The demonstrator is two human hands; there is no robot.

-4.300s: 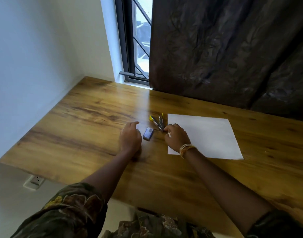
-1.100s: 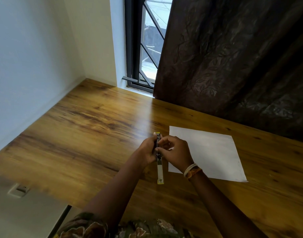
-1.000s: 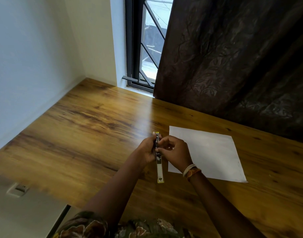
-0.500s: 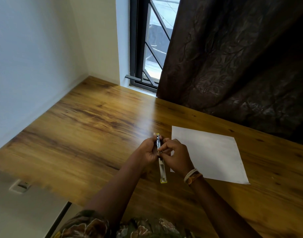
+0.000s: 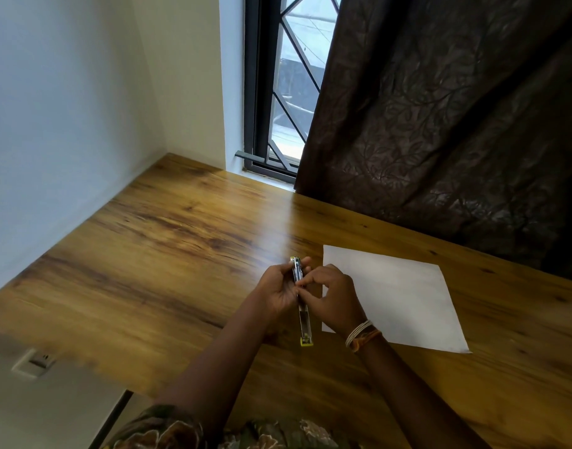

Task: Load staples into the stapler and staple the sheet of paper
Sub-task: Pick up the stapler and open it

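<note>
Left hand (image 5: 278, 288) grips opened stapler (image 5: 301, 299) from left side, holding it above desk, likely to keep channel steady. Right hand (image 5: 331, 298) pinches at channel mid-length with fingertips, apparently seating staples; staples themselves too small to see. Yellow end points toward person. Sheet of paper (image 5: 398, 296) lies flat on wooden desk (image 5: 168, 260) just right of hands, unstapled. No readable writing or brand anywhere.

Yellow-tipped silver stapler (image 5: 303, 315), white paper (image 5: 394, 296), leaf-patterned brown curtain (image 5: 456, 118)
</note>
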